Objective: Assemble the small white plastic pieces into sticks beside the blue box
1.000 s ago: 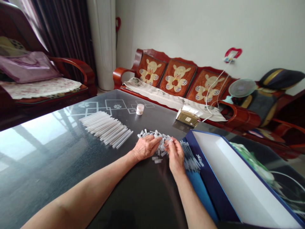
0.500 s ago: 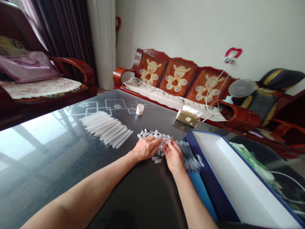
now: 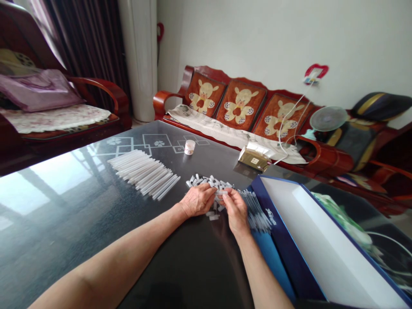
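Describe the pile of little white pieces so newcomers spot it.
On the dark table, look left of the blue box, at the left hand and right hand. The pile is jumbled short pieces, unlike the long white sticks lying parallel.

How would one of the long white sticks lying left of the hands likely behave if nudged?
The white sticks look slim and straight, so probably light and stiff. On the glossy tabletop, one might slide easily. Packed side by side, it would likely push its neighbours.
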A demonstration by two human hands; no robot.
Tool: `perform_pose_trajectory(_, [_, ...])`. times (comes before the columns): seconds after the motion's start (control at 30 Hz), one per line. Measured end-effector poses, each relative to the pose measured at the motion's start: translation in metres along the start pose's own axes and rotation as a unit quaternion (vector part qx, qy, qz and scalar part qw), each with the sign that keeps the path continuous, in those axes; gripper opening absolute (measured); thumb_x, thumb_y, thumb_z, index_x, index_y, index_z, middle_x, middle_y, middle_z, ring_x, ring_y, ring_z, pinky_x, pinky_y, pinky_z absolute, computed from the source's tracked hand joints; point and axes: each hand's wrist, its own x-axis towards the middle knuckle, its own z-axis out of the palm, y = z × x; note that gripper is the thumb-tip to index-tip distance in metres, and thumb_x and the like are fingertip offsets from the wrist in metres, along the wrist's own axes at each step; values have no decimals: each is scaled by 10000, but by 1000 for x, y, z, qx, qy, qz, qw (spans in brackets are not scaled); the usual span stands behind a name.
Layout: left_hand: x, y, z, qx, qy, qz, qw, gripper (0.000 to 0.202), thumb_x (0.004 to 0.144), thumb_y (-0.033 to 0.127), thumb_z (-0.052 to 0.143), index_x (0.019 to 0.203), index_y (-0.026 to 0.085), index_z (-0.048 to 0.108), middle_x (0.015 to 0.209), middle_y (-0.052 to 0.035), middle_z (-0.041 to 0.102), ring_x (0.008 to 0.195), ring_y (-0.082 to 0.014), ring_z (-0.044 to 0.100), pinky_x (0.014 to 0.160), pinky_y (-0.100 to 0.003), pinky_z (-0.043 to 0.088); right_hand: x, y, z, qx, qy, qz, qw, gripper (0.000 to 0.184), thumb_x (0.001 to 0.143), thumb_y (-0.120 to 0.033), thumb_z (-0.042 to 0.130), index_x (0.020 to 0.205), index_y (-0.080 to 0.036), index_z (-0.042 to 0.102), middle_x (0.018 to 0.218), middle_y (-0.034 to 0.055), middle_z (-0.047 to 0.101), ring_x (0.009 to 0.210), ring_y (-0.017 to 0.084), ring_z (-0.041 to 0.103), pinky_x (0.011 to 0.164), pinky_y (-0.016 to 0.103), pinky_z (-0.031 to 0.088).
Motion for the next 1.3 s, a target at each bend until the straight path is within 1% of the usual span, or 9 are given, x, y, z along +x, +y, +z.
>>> perform_pose_trajectory(0.23, [3, -1, 0, 47, -4, 23, 999, 256, 927, 252, 380, 1021, 174, 605, 794, -59, 567, 758, -176, 524, 715, -299, 443, 2, -3, -5, -83, 17, -27, 996, 322, 747, -431, 652, 967, -197, 646, 893, 45, 695, 735, 183, 662, 696, 322, 530])
perform_pose_trajectory(0.43, [5, -2, -3, 85, -2, 31, 996, 303, 939, 254, 347, 1095, 181, 598, 799, -69, 578, 748, -185, 499, 727, -334, 411, 2, -7, -5, -114, 41, -2, 993, 378, 724, -523, 651, 876, -178, 676, 715, 50, 705, 591, 185, 644, 584, 304, 534])
perform_pose_trajectory(0.57, [5, 0, -3, 72, 0, 40, 997, 310, 945, 270, 341, 1095, 182, 599, 798, -72, 580, 763, -190, 510, 727, -343, 411, 1, -12, -7, -227, 56, -22, 972, 419, 765, -600, 561, 722, -192, 646, 590, 35, 671, 494, 172, 604, 506, 272, 481])
perform_pose_trajectory(0.7, [5, 1, 0, 33, 26, 28, 999, 300, 940, 271, 373, 1151, 140, 541, 817, -72, 604, 779, -195, 527, 765, -353, 429, -1, -16, -6, -288, 61, -32, 955, 447, 782, -627, 516, 685, -206, 631, 555, 30, 660, 475, 178, 595, 507, 272, 455])
perform_pose_trajectory(0.83, [5, 1, -1, 6, 28, 32, 999, 217, 939, 269, 392, 966, 153, 573, 805, -61, 613, 774, -182, 532, 777, -329, 435, -1, -16, -7, -328, 75, -59, 940, 471, 808, -611, 490, 610, -202, 616, 491, 26, 627, 456, 171, 574, 507, 267, 424])
perform_pose_trajectory(0.93, [6, 2, -3, 5, 26, 49, 998, 212, 938, 269, 401, 919, 159, 582, 778, -56, 601, 762, -175, 529, 770, -317, 431, -1, -16, -8, -359, 90, -70, 926, 505, 823, -603, 472, 561, -195, 610, 469, 39, 617, 469, 176, 577, 519, 268, 412])
perform_pose_trajectory(1.03, [6, 1, -3, 10, 30, 50, 998, 218, 939, 277, 402, 921, 160, 585, 773, -55, 597, 759, -174, 525, 765, -318, 424, -2, -18, -9, -380, 90, -75, 917, 521, 868, -575, 401, 645, -180, 657, 556, 70, 660, 562, 199, 625, 564, 277, 434])
perform_pose_trajectory(1.17, [5, -2, 0, 20, 38, 28, 999, 219, 938, 281, 399, 901, 160, 578, 780, -55, 594, 760, -179, 519, 752, -325, 412, -4, -18, -10, -336, 39, -124, 933, 392, 870, -490, 449, 981, -163, 634, 849, 92, 709, 725, 196, 659, 662, 281, 481])
perform_pose_trajectory(1.3, [4, -4, 0, 21, 40, 22, 999, 212, 939, 282, 395, 906, 161, 567, 790, -54, 594, 760, -180, 513, 746, -327, 403, -6, -16, -10, -304, -14, -137, 943, 289, 840, -406, 520, 995, -174, 598, 871, 66, 694, 742, 185, 654, 692, 279, 495])
